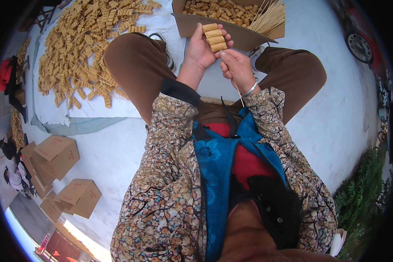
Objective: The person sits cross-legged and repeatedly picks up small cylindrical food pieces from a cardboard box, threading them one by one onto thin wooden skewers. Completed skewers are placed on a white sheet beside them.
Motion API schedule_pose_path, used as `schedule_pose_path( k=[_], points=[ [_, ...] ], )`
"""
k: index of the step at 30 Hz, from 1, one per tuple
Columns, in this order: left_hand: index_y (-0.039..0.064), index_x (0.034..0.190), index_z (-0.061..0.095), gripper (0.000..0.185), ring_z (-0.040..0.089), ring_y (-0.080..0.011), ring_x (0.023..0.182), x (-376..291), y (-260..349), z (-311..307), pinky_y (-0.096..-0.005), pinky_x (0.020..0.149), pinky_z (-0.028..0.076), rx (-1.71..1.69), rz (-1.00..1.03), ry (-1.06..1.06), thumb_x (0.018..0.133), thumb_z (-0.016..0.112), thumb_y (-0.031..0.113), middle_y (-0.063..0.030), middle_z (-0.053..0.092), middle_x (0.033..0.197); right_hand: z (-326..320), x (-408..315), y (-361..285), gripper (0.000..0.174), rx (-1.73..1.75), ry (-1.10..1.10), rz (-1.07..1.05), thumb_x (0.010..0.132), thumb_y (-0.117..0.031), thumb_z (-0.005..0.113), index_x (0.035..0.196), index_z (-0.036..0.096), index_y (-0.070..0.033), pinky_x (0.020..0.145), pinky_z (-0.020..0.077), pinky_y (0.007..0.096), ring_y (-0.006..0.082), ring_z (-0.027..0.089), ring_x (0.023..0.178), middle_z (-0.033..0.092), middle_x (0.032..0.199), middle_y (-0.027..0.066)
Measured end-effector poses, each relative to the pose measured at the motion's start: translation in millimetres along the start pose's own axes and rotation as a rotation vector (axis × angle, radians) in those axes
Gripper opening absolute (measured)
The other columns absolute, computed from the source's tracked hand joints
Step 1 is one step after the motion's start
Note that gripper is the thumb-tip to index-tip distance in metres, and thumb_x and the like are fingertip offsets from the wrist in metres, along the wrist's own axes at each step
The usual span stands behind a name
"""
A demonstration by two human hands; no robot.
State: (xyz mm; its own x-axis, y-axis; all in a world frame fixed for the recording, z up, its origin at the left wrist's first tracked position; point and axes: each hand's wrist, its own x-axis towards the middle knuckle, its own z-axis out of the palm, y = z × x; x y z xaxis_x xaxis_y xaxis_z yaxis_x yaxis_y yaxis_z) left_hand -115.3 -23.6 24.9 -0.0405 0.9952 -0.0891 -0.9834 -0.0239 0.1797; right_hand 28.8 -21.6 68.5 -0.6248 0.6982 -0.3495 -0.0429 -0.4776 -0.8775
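My left hand (199,49) is palm up and cradles a row of short tan rolls (214,37), lined up side by side. My right hand (237,65), with a silver bangle at the wrist, pinches a thin wooden skewer (238,91) just below the row; its tip meets the lowest roll. Beyond my hands a cardboard box (209,32) holds many loose rolls (224,11) and a bundle of bare skewers (270,18). Left of my knee lies a big heap of skewered rolls (82,52) on a white sheet (95,113).
My bent knees in brown trousers flank the hands. Empty cardboard boxes (60,157) stand at the lower left. Other people (18,175) are at the far left edge. A red vehicle's wheel (359,46) is at the upper right, green plants (360,193) at the lower right.
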Motion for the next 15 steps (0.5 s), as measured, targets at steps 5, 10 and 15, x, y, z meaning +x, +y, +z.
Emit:
schedule_pose_path(
  k=[5,10,15],
  points=[
    [0.001,0.106,0.051,0.063,0.055,-0.0277,0.082,2,9,-2,-0.0461,0.077,0.048,-0.017,-0.006,0.083,0.094,0.022,0.055,-0.0128,0.056,0.092,1,-5,3,0.020,-0.193,0.026,-0.026,0.089,-0.019,0.054,0.089,0.064,-0.001,0.040,0.0324,0.0184,0.0033,0.042,0.046,0.052,0.059,-0.0012],
    [0.000,0.112,0.050,0.068,0.054,-0.0265,0.083,4,11,-5,-0.0436,0.077,0.047,0.049,-0.006,0.013,0.094,0.014,0.055,-0.0113,0.056,0.092,-4,-3,18,0.019,-0.395,0.063,-0.155,0.088,-0.017,0.055,0.085,0.064,-0.001,0.045,0.0359,0.0211,0.0044,0.045,0.050,0.053,0.058,-0.0011],
    [0.001,0.109,0.052,0.071,0.055,-0.0267,0.080,3,13,3,-0.0439,0.073,0.048,0.193,-0.030,0.120,0.093,0.013,0.057,-0.0112,0.057,0.090,-7,-4,18,0.018,-0.484,0.081,-0.222,0.088,-0.016,0.056,0.085,0.063,-0.001,0.049,0.0393,0.0228,0.0061,0.048,0.052,0.054,0.058,-0.0003]
  ],
)
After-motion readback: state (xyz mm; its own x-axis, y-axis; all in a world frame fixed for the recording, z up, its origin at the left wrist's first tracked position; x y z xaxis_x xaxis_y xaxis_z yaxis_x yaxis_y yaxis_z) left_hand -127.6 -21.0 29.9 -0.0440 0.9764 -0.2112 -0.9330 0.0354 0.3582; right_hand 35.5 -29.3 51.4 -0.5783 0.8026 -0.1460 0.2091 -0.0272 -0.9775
